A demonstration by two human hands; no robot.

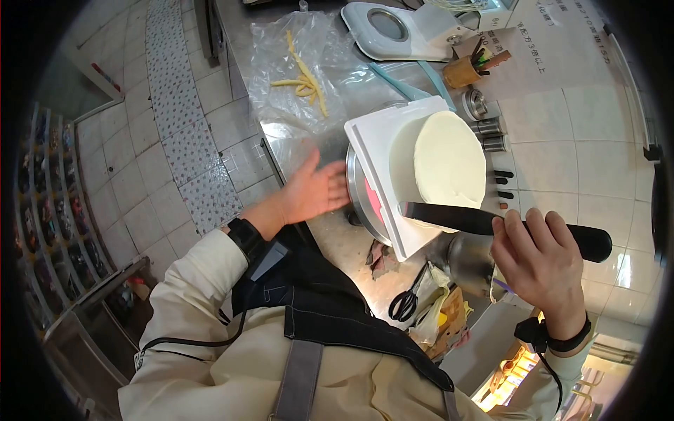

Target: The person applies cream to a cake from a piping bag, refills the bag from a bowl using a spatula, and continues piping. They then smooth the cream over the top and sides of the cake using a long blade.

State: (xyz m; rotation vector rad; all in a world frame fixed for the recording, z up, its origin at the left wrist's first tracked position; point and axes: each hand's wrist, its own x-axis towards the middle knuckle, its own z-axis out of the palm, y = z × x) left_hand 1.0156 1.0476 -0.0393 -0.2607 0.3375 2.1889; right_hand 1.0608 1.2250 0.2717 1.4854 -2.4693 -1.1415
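Observation:
A round cake coated in smooth cream-coloured frosting [451, 156] stands on a white square board [373, 140]. Under the board is a metal cake turntable [357, 188], with a bit of pink showing between them. My left hand [312, 188] has its fingers stretched out, the tips right at the turntable's rim, and holds nothing; it is slightly blurred. In my right hand [539, 258] is an icing spatula [449, 216] with a black handle. Its blade lies across the near side of the cake, low down, overlapping the frosting and the board.
Piped yellow strips [305, 77] lie on a plastic sheet at the back left. Behind the cake are a white scale [393, 31], pale blue spatulas [404, 83] and a holder of tools [461, 71]. Black-handled scissors [404, 303] and a metal pot [472, 261] sit nearer me.

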